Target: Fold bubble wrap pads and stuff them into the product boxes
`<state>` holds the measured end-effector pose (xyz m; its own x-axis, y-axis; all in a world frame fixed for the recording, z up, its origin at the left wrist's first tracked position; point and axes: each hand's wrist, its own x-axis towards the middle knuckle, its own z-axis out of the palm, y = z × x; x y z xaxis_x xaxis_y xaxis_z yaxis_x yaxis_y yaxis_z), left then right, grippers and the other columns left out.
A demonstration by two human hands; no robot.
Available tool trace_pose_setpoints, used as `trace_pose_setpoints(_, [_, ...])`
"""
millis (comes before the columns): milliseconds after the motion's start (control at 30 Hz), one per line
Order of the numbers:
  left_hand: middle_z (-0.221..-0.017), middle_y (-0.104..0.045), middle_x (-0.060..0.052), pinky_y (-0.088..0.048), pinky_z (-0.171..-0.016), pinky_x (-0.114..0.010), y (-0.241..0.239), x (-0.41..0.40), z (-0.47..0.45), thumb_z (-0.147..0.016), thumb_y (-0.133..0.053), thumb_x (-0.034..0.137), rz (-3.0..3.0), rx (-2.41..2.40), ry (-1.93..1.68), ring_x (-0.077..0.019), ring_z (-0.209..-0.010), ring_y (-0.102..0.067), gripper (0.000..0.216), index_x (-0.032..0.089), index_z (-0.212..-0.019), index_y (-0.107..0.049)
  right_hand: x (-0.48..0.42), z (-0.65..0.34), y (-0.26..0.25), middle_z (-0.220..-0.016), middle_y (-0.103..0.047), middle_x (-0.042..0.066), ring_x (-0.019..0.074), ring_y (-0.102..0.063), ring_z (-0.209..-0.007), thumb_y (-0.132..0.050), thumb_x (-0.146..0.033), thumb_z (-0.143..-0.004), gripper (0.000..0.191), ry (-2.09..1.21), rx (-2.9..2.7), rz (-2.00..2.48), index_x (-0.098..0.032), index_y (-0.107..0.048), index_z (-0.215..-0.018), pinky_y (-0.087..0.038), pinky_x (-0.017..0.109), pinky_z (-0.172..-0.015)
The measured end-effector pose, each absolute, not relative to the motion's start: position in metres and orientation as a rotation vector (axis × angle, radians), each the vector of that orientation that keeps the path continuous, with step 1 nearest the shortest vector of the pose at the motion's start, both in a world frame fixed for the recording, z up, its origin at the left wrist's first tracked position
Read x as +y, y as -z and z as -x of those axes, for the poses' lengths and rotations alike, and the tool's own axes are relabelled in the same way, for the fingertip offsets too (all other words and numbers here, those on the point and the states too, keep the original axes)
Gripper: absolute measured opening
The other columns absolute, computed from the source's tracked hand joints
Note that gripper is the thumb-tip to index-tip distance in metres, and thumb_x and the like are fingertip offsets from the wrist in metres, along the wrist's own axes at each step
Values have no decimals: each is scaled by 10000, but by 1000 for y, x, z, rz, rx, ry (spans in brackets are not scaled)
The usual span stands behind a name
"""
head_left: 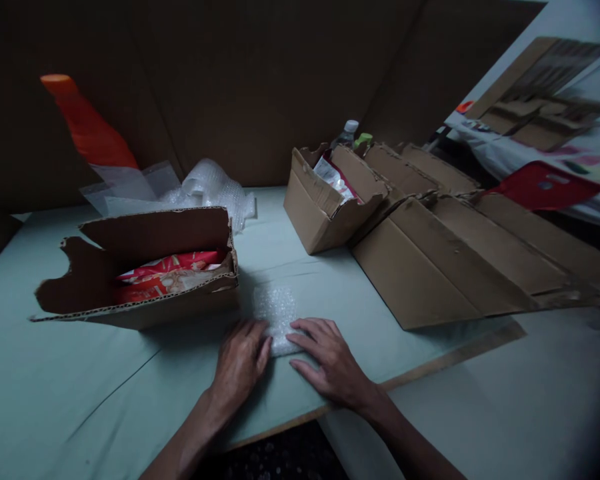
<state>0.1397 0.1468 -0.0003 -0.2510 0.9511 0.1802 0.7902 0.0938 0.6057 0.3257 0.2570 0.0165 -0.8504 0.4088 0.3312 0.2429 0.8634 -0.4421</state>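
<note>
1. From my remote seat, the left grip (240,363) lies flat and unclenched on the desk (80,373). Its fingertips press the near left edge of a small bubble-wrap piece (277,313).
2. The right grip (330,363) is likewise spread flat with its palm down. Its fingers rest on the near right edge of the same piece, and nothing is clasped in either one.
3. The bubble-wrap piece sits between the two grips and reaches away from them. It lies just beside the front corner of the open cardboard box (145,313). I cannot tell whether anything is folded inside the wrap.
4. I judge the work in hand to be holding and smoothing the wrap. To do it well, I would press evenly with both sets of fingertips and work from the middle outward. I would also keep the film square to the desk edge, so that it does not skid on the smooth cover.
5. I would keep the left wrist low and clear of the box flap, which stands close by.
6. The box holds red printed packets (165,273).
7. Behind it, well apart from the grips, lies a heap of bubble wrap (213,187).
8. To the right stand a smaller carton (315,220) and a row of flattened cartons (455,267).
</note>
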Motion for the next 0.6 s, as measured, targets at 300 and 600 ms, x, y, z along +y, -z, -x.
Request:
trace_pose_setpoints(300, [-1154, -674, -134, -551, -880, -420, 5, 132, -142, -905, -594, 263, -1834, 2059, -1079, -270, -1030, -641, 267, 173, -1150, -647, 266, -318, -6, -1174, -716, 114, 270, -633, -1093, -613, -116, -911, 295, -644, -2598, 482, -190, -643, -1195, -491, 448, -912])
trace_pose_setpoints(600, [-919, -719, -74, -540, -783, -381, 1, 133, -140, -946, -529, 264, -1742, 2009, -1067, -240, -868, -655, 212, 188, -1087, -667, 270, -319, -11, -999, -766, 70, 227, -682, -922, -624, -271, -948, 190, -867, -2490, 557, -203, -691, -1113, -497, 401, -842])
